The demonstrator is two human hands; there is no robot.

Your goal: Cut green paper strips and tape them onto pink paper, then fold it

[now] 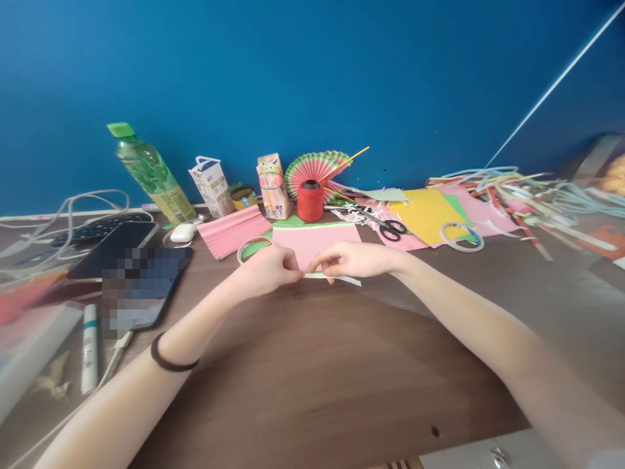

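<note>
On the smooth brown worktop (312,365), flat pink paper (317,238) lies before me, my left hand (267,268) pinching its near edge, my curled right hand (351,260) touching it, holding or not I can't tell, and the long marker (90,352) has blurry letters.

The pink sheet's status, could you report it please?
Left hand and right hand at near edge of pink sheet. Tape roll close behind left hand. Scissors farther right.

Looks from the head, above the near side of the brown table (273,384). Faces forward and down, across to the blue wall (312,78). Sits near, catching left hand (266,268) and right hand (357,259) mid-view, with forearms (469,326) extending from the lower corners.
</note>
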